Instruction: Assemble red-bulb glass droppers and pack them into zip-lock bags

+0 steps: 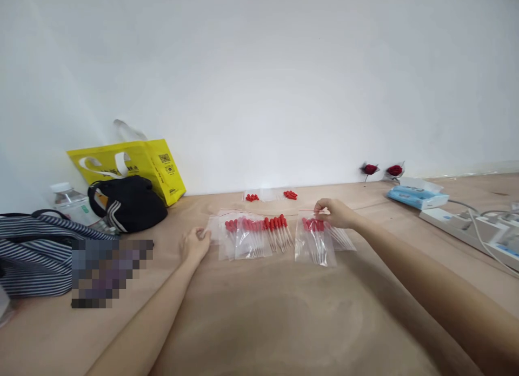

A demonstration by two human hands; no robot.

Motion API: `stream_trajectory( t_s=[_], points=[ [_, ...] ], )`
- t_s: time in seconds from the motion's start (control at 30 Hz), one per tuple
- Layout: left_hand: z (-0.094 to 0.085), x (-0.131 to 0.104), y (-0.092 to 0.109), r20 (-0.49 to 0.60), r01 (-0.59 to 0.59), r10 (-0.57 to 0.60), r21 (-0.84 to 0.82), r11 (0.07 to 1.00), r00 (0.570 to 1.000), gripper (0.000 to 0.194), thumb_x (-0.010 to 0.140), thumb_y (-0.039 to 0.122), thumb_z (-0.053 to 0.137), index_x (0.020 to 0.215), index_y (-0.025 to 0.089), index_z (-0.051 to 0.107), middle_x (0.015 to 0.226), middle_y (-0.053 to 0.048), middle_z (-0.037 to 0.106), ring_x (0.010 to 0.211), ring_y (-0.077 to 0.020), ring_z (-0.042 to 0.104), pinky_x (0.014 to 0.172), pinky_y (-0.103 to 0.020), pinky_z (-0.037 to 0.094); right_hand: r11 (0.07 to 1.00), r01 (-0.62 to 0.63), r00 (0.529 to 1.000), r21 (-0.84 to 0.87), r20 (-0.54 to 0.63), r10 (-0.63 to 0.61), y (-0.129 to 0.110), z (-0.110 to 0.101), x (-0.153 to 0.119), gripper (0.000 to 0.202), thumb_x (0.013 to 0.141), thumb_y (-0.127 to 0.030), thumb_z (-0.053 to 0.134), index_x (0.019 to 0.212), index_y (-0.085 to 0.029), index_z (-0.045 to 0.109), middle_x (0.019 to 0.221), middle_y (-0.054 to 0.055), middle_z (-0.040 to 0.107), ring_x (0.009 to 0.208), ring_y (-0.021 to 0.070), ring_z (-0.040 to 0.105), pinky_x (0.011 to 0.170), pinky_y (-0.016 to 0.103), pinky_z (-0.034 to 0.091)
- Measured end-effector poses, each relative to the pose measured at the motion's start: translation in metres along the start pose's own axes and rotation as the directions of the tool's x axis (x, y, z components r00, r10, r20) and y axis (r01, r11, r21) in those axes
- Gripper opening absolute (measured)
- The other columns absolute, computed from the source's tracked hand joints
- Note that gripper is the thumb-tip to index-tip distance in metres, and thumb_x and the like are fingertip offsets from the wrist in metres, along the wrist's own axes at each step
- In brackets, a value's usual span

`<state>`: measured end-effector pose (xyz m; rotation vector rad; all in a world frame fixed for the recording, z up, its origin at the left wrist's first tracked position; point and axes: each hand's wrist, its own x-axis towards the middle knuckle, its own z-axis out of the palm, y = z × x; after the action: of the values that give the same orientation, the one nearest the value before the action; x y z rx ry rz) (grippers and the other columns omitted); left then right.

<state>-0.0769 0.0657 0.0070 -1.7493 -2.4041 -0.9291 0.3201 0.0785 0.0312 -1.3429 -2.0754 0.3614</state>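
My right hand (334,212) is closed, thumb and fingers pinching the top of a clear zip bag (326,257) that holds droppers (313,225) with red bulbs and thin clear stems. This bag overlaps another bag of droppers on its right. To the left, more clear zip bags (253,250) of red-bulbed droppers lie overlapping, and several loose-looking droppers (278,230) fan out beside them. My left hand (195,245) rests on the table at the left edge of these bags, fingers curved and thumb apart, with nothing visible in it.
Against the wall lie further red bulbs (252,197) in clear plastic. At left stand a yellow bag (158,167), a black cap-like item (135,205), a bottle (71,203) and a striped bag (36,254). Tissues (417,195), power strips (466,230) and two dark red roses (394,171) are at right.
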Motion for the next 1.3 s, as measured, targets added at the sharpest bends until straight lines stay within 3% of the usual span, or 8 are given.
stream_trajectory(
  t_s=[0.17, 0.3, 0.43, 0.53, 0.63, 0.93, 1.17, 1.3],
  points=[
    [0.013, 0.027, -0.009, 0.005, 0.171, -0.172, 0.085, 0.982, 0.985, 0.044, 0.067, 0.053, 0.054, 0.088, 0.016, 0.061, 0.101, -0.017, 0.058, 0.104, -0.0348, 0.049, 0.085, -0.044, 0.038, 0.992, -0.029, 1.000, -0.126, 0.005, 0.030, 0.026, 0.000, 0.028, 0.014, 0.059, -0.005, 0.054, 0.057, -0.018, 0.057, 0.065, -0.001, 0.059, 0.067, 0.0143, 0.053, 0.066, 0.025, 0.038],
    [0.019, 0.032, -0.012, 0.044, 0.201, -0.207, 0.108, 0.974, 0.977, 0.043, 0.057, 0.058, 0.060, 0.075, 0.019, 0.063, 0.097, -0.015, 0.061, 0.097, -0.0347, 0.053, 0.079, -0.043, 0.042, 0.966, -0.106, 0.989, -0.236, -0.127, 0.078, 0.023, 0.015, 0.030, 0.015, 0.065, -0.007, 0.052, 0.074, -0.018, 0.059, 0.086, 0.007, 0.060, 0.086, 0.0213, 0.051, 0.074, 0.032, 0.035],
    [0.021, 0.032, -0.014, 0.057, 0.193, -0.201, 0.116, 0.974, 0.978, 0.035, 0.064, 0.053, 0.057, 0.077, 0.021, 0.063, 0.098, -0.013, 0.063, 0.098, -0.0332, 0.053, 0.080, -0.043, 0.041, 0.957, -0.085, 0.979, -0.278, -0.201, 0.029, -0.008, 0.045, -0.001, 0.012, 0.075, -0.016, 0.047, 0.080, -0.019, 0.058, 0.093, 0.008, 0.058, 0.091, 0.0208, 0.048, 0.078, 0.033, 0.030],
    [0.019, 0.034, -0.015, 0.027, 0.201, -0.205, 0.117, 0.973, 0.978, 0.043, 0.066, 0.049, 0.057, 0.096, 0.018, 0.059, 0.108, -0.015, 0.058, 0.105, -0.0332, 0.050, 0.083, -0.043, 0.040, 0.929, 0.167, 0.960, -0.330, -0.161, -0.229, -0.036, 0.067, -0.039, 0.011, 0.077, -0.017, 0.046, 0.079, -0.019, 0.057, 0.087, 0.005, 0.059, 0.086, 0.0186, 0.048, 0.077, 0.032, 0.028],
    [0.014, 0.039, -0.018, 0.048, 0.209, -0.214, 0.090, 0.974, 0.976, 0.039, 0.066, 0.041, 0.060, 0.096, 0.016, 0.058, 0.101, -0.014, 0.063, 0.099, -0.0319, 0.055, 0.079, -0.040, 0.043, 0.919, 0.246, 0.951, -0.309, -0.105, -0.290, -0.055, 0.079, -0.066, 0.010, 0.077, -0.017, 0.047, 0.074, -0.018, 0.056, 0.078, 0.003, 0.058, 0.078, 0.0164, 0.048, 0.075, 0.031, 0.028],
    [0.009, 0.038, -0.023, 0.010, 0.225, -0.226, -0.114, 0.968, 0.974, 0.011, 0.062, 0.026, 0.063, 0.060, 0.019, 0.056, 0.081, -0.010, 0.067, 0.091, -0.0346, 0.058, 0.076, -0.042, 0.044, 0.925, -0.017, 0.990, -0.380, -0.136, -0.038, -0.065, 0.085, -0.060, 0.020, 0.079, -0.035, 0.048, 0.079, -0.021, 0.062, 0.080, 0.004, 0.061, 0.082, 0.0192, 0.049, 0.070, 0.032, 0.024],
    [0.006, 0.032, -0.022, -0.230, 0.227, -0.347, -0.425, 0.877, 0.909, 0.009, 0.077, 0.022, 0.050, 0.073, 0.019, 0.042, 0.077, -0.007, 0.059, 0.087, -0.0275, 0.058, 0.078, -0.041, 0.043, 0.880, -0.180, 0.976, -0.439, -0.190, 0.105, -0.070, 0.094, -0.050, 0.023, 0.080, -0.030, 0.044, 0.070, -0.018, 0.060, 0.076, 0.005, 0.063, 0.081, 0.0190, 0.052, 0.068, 0.031, 0.021],
    [-0.004, 0.032, -0.015, -0.208, 0.142, -0.346, -0.637, 0.758, 0.915, 0.006, 0.082, 0.018, 0.040, 0.085, 0.020, 0.036, 0.071, 0.001, 0.054, 0.065, -0.0139, 0.059, 0.061, -0.026, 0.047, 0.873, -0.232, 0.967, -0.429, -0.200, 0.159, -0.070, 0.093, -0.050, 0.020, 0.078, -0.028, 0.045, 0.068, -0.017, 0.059, 0.076, 0.004, 0.064, 0.079, 0.0187, 0.054, 0.068, 0.031, 0.022]
  ],
)
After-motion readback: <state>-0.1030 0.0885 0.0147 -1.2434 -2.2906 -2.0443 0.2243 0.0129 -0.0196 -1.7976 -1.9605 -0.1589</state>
